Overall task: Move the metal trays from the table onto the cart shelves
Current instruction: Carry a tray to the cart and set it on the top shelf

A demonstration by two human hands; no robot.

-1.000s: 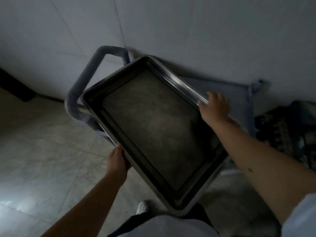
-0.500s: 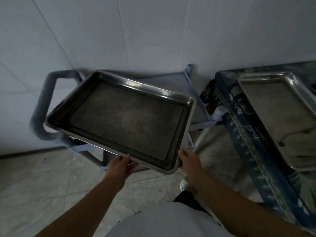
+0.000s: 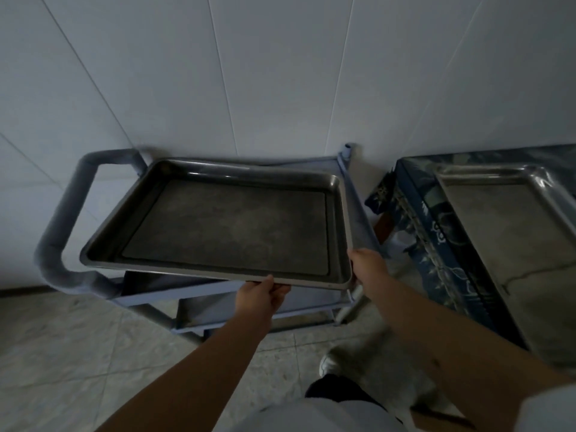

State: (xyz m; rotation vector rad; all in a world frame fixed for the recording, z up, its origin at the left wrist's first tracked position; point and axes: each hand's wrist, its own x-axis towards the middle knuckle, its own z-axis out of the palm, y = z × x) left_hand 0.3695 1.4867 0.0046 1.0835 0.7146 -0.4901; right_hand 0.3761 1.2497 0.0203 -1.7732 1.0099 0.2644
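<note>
Placement is underway: the person is lowering a dark metal tray (image 3: 230,226) over the cart (image 3: 62,213) top shelf, and the next move probably calls for setting it flat inside the rim. Left hand (image 3: 261,296) and right hand (image 3: 366,266) are gripping its near edge, fingers curled. Another tray (image 3: 511,232) is waiting on the desk (image 3: 414,194).
</note>
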